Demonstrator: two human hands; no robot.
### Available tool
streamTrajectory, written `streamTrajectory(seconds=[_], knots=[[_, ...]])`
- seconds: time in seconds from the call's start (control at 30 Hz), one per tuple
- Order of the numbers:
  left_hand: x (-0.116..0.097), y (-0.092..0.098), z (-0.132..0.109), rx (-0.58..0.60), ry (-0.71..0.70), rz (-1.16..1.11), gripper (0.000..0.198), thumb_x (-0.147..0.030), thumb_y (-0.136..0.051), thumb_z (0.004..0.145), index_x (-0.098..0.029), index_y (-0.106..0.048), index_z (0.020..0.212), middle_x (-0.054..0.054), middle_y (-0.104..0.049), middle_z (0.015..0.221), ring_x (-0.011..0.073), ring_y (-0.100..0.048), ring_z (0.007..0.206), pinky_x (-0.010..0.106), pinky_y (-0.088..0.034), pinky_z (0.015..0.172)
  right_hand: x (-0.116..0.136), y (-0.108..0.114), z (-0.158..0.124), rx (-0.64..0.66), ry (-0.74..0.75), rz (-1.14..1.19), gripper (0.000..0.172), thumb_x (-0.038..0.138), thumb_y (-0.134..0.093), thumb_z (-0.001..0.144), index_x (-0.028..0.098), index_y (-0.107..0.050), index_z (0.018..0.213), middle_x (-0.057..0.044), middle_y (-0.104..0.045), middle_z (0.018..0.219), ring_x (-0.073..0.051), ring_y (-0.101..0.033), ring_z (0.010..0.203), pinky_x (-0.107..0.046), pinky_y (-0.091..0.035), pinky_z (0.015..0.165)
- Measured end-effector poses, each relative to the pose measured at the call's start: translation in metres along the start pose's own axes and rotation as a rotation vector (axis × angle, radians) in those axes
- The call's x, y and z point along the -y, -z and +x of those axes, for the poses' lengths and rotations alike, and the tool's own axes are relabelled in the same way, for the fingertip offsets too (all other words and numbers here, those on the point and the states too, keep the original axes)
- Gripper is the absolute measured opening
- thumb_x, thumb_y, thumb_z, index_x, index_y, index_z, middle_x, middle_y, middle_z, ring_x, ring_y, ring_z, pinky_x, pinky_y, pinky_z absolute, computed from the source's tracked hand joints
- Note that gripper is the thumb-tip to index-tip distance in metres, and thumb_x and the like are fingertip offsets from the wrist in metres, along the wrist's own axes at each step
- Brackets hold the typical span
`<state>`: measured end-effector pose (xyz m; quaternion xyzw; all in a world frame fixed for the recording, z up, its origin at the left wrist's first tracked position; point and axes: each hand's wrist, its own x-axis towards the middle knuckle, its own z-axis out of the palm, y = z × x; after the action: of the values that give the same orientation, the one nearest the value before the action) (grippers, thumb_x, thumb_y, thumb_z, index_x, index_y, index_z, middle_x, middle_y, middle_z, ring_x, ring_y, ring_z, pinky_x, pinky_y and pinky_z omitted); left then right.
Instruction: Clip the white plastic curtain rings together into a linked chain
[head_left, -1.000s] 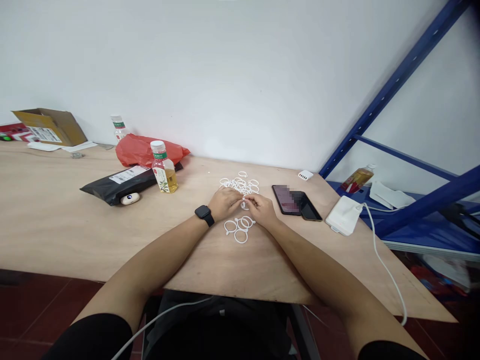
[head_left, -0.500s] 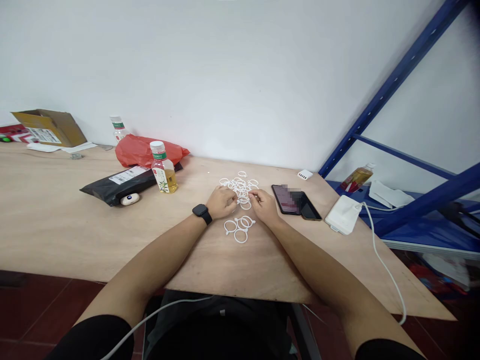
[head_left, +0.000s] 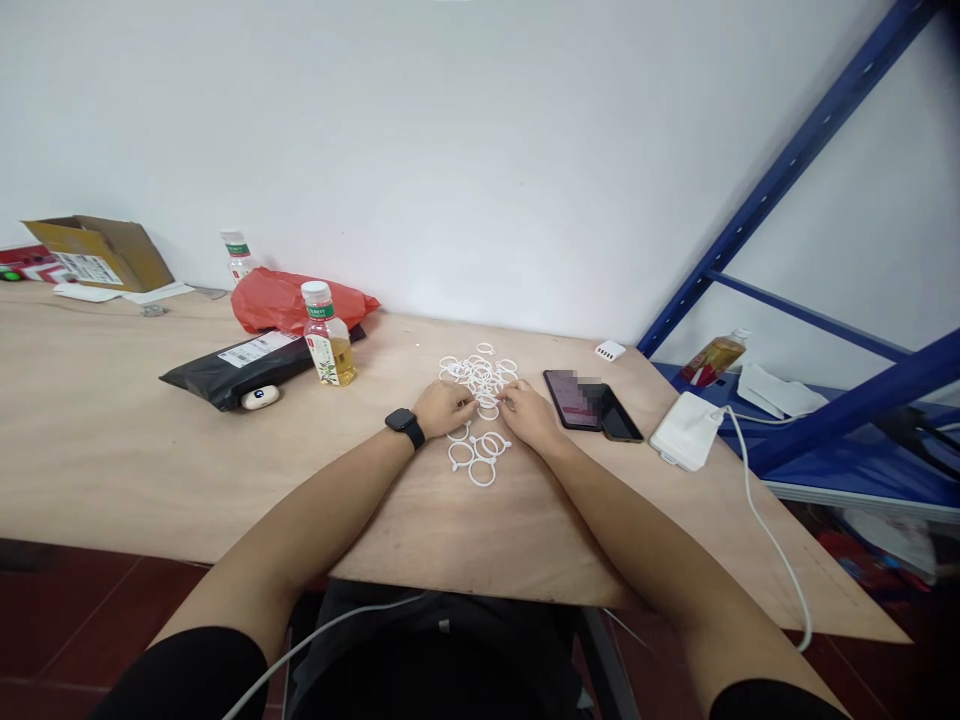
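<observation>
A loose heap of white plastic curtain rings (head_left: 480, 372), each with a small eyelet, lies on the wooden table just beyond my fingertips. My left hand (head_left: 444, 408), with a black watch on its wrist, is closed with fingers pinched at the left side of a ring (head_left: 488, 412). From the other side, my right hand (head_left: 528, 412) pinches at the same ring, thumb and forefinger together; the exact grip is partly hidden. Nearer to me lies a smaller group of rings (head_left: 482, 472), one partly under my left hand.
Right of my hands lie two phones (head_left: 621, 414), a white power adapter (head_left: 684, 430) with a cable, and a small white charger (head_left: 610, 350). To the left stand a drink bottle (head_left: 330, 345), a black parcel (head_left: 225, 375), and a red bag (head_left: 292, 300). A blue rack (head_left: 795, 140) rises at right.
One more ring now shows below my left hand, beside the nearer group. My left hand has shifted slightly, and the ring between my fingers has moved a little left.
</observation>
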<state>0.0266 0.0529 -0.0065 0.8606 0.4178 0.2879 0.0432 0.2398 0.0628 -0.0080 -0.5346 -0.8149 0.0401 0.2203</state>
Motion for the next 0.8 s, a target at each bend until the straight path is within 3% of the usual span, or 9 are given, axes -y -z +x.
streamTrajectory(seconds=[0.2, 0.4, 0.8], knots=[[0.001, 0.000, 0.000, -0.051, -0.039, -0.053, 0.018, -0.029, -0.055, 0.089, -0.018, -0.068, 0.094, 0.006, -0.070, 0.092, 0.0189, -0.063, 0.087, 0.032, -0.049, 0.081, -0.002, -0.004, 0.000, -0.079, 0.027, 0.037, 0.018, 0.022, -0.053, 0.089, 0.024, -0.068, 0.099, -0.003, -0.071, 0.103, -0.019, -0.064, 0.098, -0.030, -0.047, 0.086], [0.001, -0.002, 0.000, -0.190, -0.141, -0.079, 0.028, -0.032, -0.057, 0.089, -0.019, -0.065, 0.113, 0.012, -0.062, 0.117, 0.0226, -0.060, 0.107, 0.039, -0.050, 0.093, 0.008, -0.002, -0.004, -0.268, 0.187, 0.233, 0.018, 0.026, -0.052, 0.091, 0.023, -0.068, 0.099, -0.005, -0.072, 0.098, -0.020, -0.066, 0.087, -0.033, -0.050, 0.081], [-0.004, -0.001, -0.001, -0.188, -0.095, 0.029, 0.030, -0.036, -0.056, 0.091, -0.021, -0.065, 0.116, 0.010, -0.064, 0.118, 0.0222, -0.062, 0.107, 0.038, -0.048, 0.090, 0.014, -0.002, -0.009, -0.326, 0.350, 0.307, 0.020, 0.031, -0.052, 0.094, 0.023, -0.067, 0.105, -0.006, -0.072, 0.097, -0.020, -0.065, 0.082, -0.034, -0.051, 0.081]])
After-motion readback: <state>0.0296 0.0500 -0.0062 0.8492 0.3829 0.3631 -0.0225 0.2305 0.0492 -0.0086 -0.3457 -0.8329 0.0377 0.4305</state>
